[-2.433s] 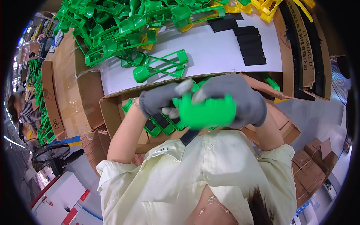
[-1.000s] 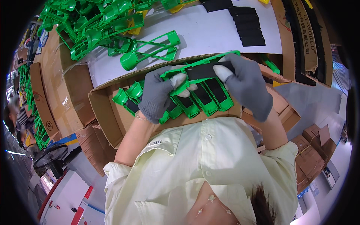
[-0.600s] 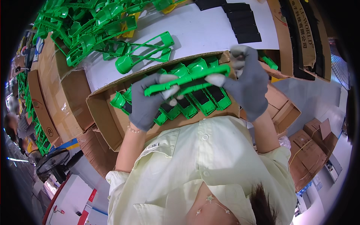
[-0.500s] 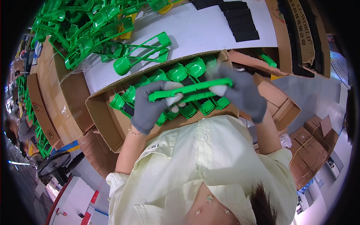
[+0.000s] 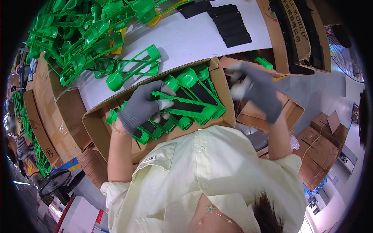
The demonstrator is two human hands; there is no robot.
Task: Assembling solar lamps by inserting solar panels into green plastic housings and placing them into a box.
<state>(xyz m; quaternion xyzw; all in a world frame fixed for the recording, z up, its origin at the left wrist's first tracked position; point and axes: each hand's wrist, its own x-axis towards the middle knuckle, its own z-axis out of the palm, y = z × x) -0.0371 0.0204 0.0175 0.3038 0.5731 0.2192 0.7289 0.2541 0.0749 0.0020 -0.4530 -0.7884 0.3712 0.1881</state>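
Observation:
My left hand (image 5: 145,105), in a grey glove with pale fingertips, grips one end of a green plastic frame (image 5: 208,112) with a dark panel in it. The frame slants over an open cardboard box (image 5: 95,130). Inside that box lies a row of similar green frames (image 5: 188,77) with scoop-like cups and black panels. My right hand (image 5: 258,91), gloved too, is away from the frame, past the box's right wall and beside a smaller carton holding a green piece (image 5: 263,61). Motion smears its fingers, so whether they hold anything cannot be seen.
A large heap of green plastic parts (image 5: 83,33) covers the far left of the white table (image 5: 182,37). One loose green frame (image 5: 115,81) lies behind the box. Overlapping black panels (image 5: 230,27) lie farther back. An open carton (image 5: 289,112) stands at right, a black fan (image 5: 56,182) at lower left.
My right hand has let go of the green frame and moved right, beyond the box wall. My left hand keeps the frame, which now tilts down to the right, lower over the box.

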